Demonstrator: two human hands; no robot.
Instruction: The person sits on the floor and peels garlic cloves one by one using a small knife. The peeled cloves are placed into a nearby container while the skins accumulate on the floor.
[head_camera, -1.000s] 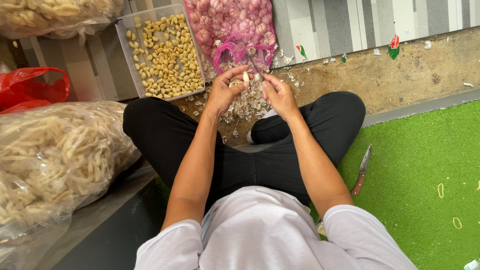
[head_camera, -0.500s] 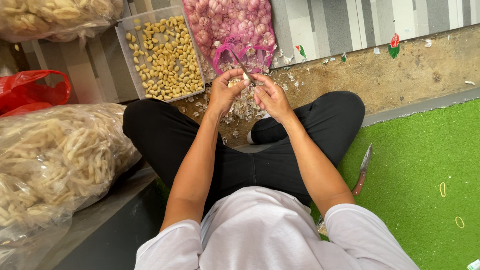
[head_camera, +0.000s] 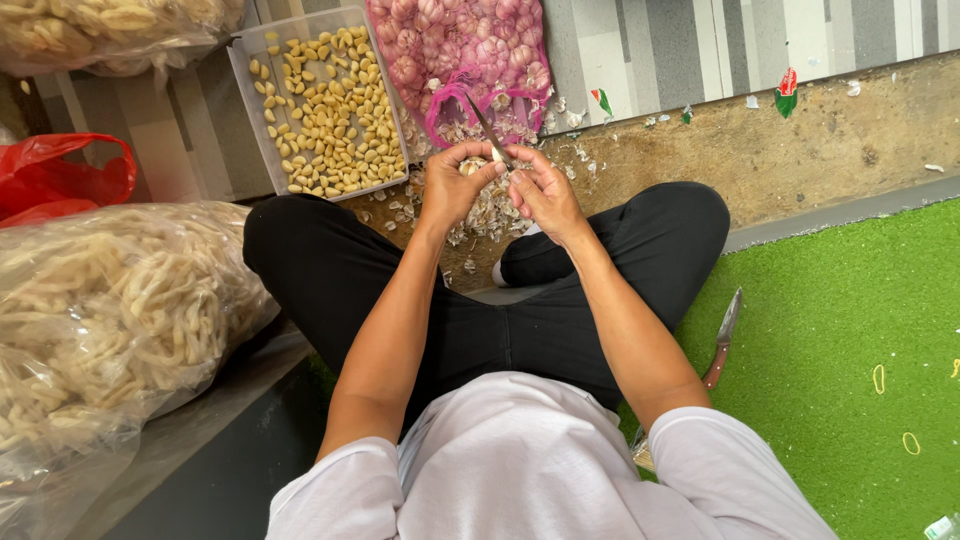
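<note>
Garlic clove: a garlic clove (head_camera: 468, 168) sat upper centre, pinched in the left hand (head_camera: 452, 187).
Right hand: the right hand (head_camera: 541, 190) was closed around a small knife (head_camera: 489, 133).
Beyond: a clear tray (head_camera: 243, 98) of peeled cloves lay upper left, a pink mesh bag (head_camera: 455, 48) beside it.

The floor is in three parts. A bare brown concrete strip (head_camera: 800, 140) runs across the middle, dusty, with small white flakes and bits of coloured paper on it. Beyond this strip lies a mat with grey and white stripes (head_camera: 680, 45). On the near side of the strip, past a narrow grey edge, is a bright green artificial grass carpet (head_camera: 850, 330), with a few yellow rubber bands (head_camera: 878, 378) on it. Far to the left of the strip the floor is dark and smooth. The light is soft and even daylight.
</note>
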